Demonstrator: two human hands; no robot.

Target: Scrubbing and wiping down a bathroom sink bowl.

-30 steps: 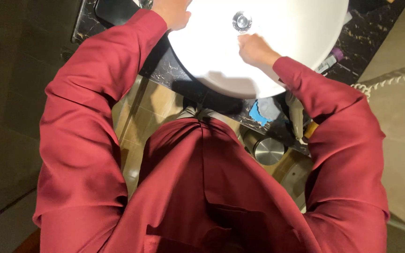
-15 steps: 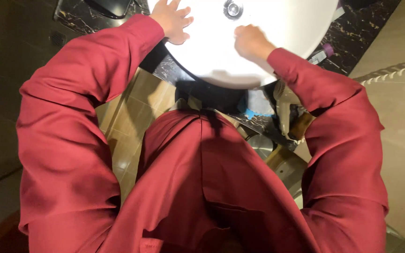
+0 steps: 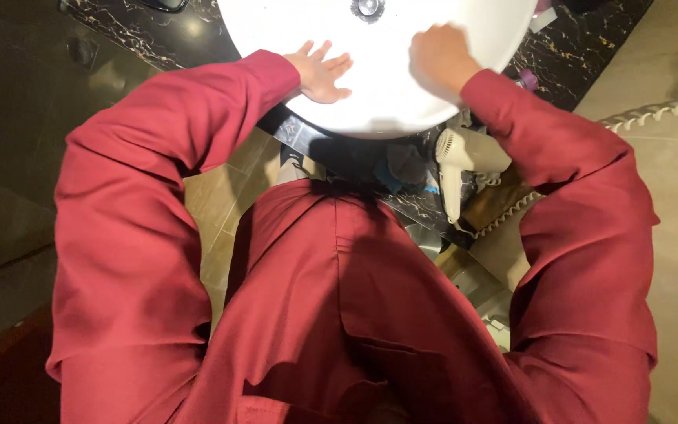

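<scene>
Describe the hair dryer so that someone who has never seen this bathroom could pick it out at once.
Start at the round white basin set in the black marble counter. Just below its lower right rim, beside the right hand's red sleeve, lies the hair dryer. It is the only pale, pistol-shaped thing there, with a round grille and a coiled cord.

Dark marble countertop [image 3: 158,35] with white round basin [image 3: 386,94], white hair dryer [image 3: 464,157], blue cloth [image 3: 402,169].

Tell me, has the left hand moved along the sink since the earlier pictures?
Yes. The left hand slid from the rim of the sink into the bowl, nearer the drain.
</scene>
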